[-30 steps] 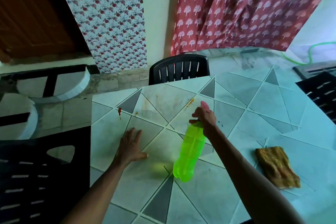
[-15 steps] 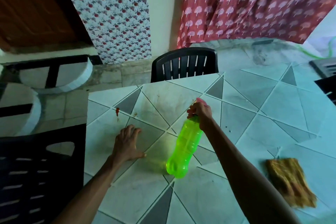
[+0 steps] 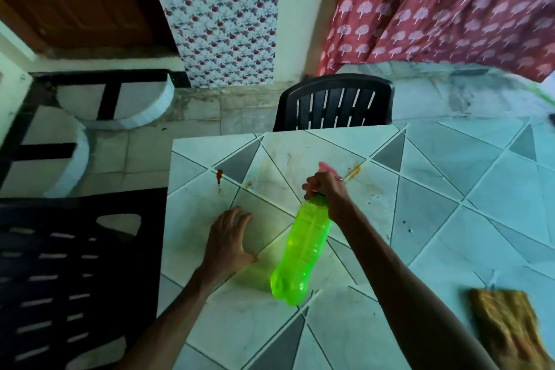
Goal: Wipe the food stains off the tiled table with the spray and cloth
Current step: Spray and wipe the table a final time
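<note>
Near the table (image 3: pixel 495 195) corner, right hand (image 3: pixel 329 189) grips spray bottle (image 3: pixel 303 249).

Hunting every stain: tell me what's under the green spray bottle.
The right hand holds the green spray bottle above the tiled table; a green glow falls on bare tile beneath. Tile behind the bottle is hidden.

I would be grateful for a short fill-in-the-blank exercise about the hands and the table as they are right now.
The right hand grips the ____ spray bottle near its top.
The left hand rests on the tiled table, holding ____.
The brown cloth lies untouched at the person's ____ side.
A ____ chair stands behind the table's far edge.
Missing words: green; nothing; right; black.
</note>
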Available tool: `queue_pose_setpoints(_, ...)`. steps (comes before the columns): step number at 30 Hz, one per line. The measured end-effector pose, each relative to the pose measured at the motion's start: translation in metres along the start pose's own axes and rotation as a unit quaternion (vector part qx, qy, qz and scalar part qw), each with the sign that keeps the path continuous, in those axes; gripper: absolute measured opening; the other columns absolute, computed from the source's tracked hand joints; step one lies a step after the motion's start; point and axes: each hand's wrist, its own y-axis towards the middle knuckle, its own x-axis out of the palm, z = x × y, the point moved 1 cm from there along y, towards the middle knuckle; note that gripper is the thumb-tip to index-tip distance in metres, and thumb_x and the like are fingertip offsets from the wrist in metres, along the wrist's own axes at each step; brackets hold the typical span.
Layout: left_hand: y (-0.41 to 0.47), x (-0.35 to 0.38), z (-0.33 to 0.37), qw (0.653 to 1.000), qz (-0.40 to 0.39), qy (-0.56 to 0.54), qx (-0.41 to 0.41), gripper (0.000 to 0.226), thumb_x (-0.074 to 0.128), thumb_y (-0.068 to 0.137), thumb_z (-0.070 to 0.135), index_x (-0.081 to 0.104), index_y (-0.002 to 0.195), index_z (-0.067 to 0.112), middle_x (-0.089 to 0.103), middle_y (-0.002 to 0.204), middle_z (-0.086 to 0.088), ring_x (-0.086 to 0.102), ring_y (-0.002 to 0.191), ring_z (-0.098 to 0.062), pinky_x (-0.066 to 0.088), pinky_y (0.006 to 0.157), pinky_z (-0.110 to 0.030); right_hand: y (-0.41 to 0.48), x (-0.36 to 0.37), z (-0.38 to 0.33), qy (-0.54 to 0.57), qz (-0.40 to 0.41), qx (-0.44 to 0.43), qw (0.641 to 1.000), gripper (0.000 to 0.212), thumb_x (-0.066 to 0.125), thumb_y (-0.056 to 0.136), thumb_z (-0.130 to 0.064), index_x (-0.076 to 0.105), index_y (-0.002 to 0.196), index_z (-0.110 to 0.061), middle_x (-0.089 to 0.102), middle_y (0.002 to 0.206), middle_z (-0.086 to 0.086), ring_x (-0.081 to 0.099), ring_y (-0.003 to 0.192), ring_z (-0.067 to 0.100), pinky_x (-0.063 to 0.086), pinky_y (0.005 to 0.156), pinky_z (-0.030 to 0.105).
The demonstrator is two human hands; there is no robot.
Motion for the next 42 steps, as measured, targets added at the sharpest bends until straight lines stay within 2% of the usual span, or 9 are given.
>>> queue_pose_setpoints(3, -0.012, -0.003, -0.015, 0.999, 0.021, -0.005, -0.035, 0.095, 0.071, 0.05, 0.065, 0.056, 0.131, 0.018, 0.048, 0.139, -0.012, 0.045, 0.126, -0.034, 0.041, 0.102, -0.044, -0.006, 0.028, 0.014, -0.012, -0.015, -0.001, 1.0, 0.041, 0.041, 0.093, -0.001, 0.053, 0.13, -0.015, 0.051, 0.071, 0.012, 0.052, 0.054, 0.023, 0.044, 0.043, 0.023)
queue_pose_setpoints(8, -0.034, -0.01, -0.05, 0.995, 0.024, -0.008, -0.098, 0.099, 0.067, 0.045, 0.071, 0.058, 0.128, 0.02, 0.051, 0.136, -0.013, 0.05, 0.121, -0.036, 0.046, 0.095, -0.047, -0.019, 0.064, 0.027, -0.022, -0.046, 0.007, 0.999, 0.028, 0.044, 0.093, -0.002, 0.057, 0.11, -0.019, 0.056, 0.077, 0.013, 0.055, 0.06, 0.024, 0.049, 0.048, 0.026)
queue_pose_setpoints(14, -0.067, -0.014, -0.07, 0.992, 0.031, -0.018, -0.118, 0.106, 0.069, 0.04, 0.071, 0.052, 0.131, 0.02, 0.051, 0.136, -0.013, 0.051, 0.121, -0.036, 0.046, 0.096, -0.046, -0.041, 0.109, 0.05, -0.131, -0.143, -0.002, 0.981, 0.034, 0.048, 0.093, -0.004, 0.061, 0.124, -0.007, 0.067, 0.091, 0.019, 0.066, 0.063, 0.021, 0.057, 0.053, 0.027)
queue_pose_setpoints(19, -0.091, -0.013, -0.065, 0.993, 0.04, -0.025, -0.11, 0.112, 0.073, 0.038, 0.071, 0.046, 0.132, 0.016, 0.054, 0.132, -0.015, 0.051, 0.117, -0.035, 0.05, 0.09, -0.046, -0.073, 0.142, 0.074, -0.138, -0.177, -0.012, 0.974, 0.017, 0.048, 0.097, -0.006, 0.064, 0.095, -0.008, 0.058, 0.074, 0.016, 0.061, 0.047, 0.018, 0.05, 0.043, 0.024)
queue_pose_setpoints(22, -0.105, -0.011, -0.064, 0.993, 0.042, -0.023, -0.112, 0.112, 0.073, 0.04, 0.072, 0.046, 0.132, 0.014, 0.054, 0.132, -0.015, 0.052, 0.117, -0.035, 0.051, 0.089, -0.046, -0.091, 0.145, 0.084, -0.129, -0.224, -0.003, 0.966, 0.019, 0.046, 0.101, -0.008, 0.062, 0.109, -0.014, 0.056, 0.077, 0.016, 0.061, 0.055, 0.02, 0.051, 0.046, 0.025)
queue_pose_setpoints(26, -0.121, -0.011, -0.059, 0.991, 0.042, -0.023, -0.126, 0.107, 0.076, 0.043, 0.068, 0.045, 0.13, 0.014, 0.055, 0.131, -0.014, 0.056, 0.116, -0.035, 0.05, 0.09, -0.043, -0.107, 0.126, 0.102, -0.204, -0.296, -0.001, 0.933, 0.033, 0.048, 0.102, -0.006, 0.054, 0.133, -0.015, 0.065, 0.098, 0.019, 0.065, 0.086, 0.027, 0.06, 0.058, 0.031)
queue_pose_setpoints(32, -0.157, -0.001, -0.054, 0.984, 0.054, -0.056, -0.16, 0.109, 0.086, 0.043, 0.055, 0.045, 0.133, 0.01, 0.053, 0.135, -0.018, 0.054, 0.12, -0.04, 0.047, 0.096, -0.049, -0.146, 0.089, 0.135, -0.258, -0.33, -0.017, 0.908, 0.039, 0.056, 0.093, -0.011, 0.057, 0.131, -0.002, 0.068, 0.093, 0.019, 0.066, 0.085, 0.025, 0.058, 0.055, 0.031)
queue_pose_setpoints(38, -0.178, 0.006, -0.05, 0.983, 0.046, -0.039, -0.173, 0.11, 0.079, 0.045, 0.061, 0.043, 0.137, 0.012, 0.049, 0.139, -0.016, 0.05, 0.125, -0.04, 0.046, 0.097, -0.049, -0.167, 0.073, 0.147, -0.256, -0.274, -0.042, 0.926, 0.058, 0.051, 0.07, -0.022, 0.064, 0.121, 0.001, 0.065, 0.075, 0.02, 0.064, 0.064, 0.028, 0.055, 0.049, 0.032)
queue_pose_setpoints(42, -0.174, 0.007, -0.039, 0.986, 0.049, -0.033, -0.159, 0.107, 0.082, 0.044, 0.059, 0.049, 0.133, 0.01, 0.052, 0.136, -0.015, 0.051, 0.123, -0.037, 0.046, 0.096, -0.048, -0.17, 0.049, 0.137, -0.217, -0.26, -0.04, 0.94, 0.054, 0.055, 0.07, -0.023, 0.062, 0.122, -0.01, 0.066, 0.089, 0.02, 0.065, 0.077, 0.022, 0.055, 0.051, 0.031)
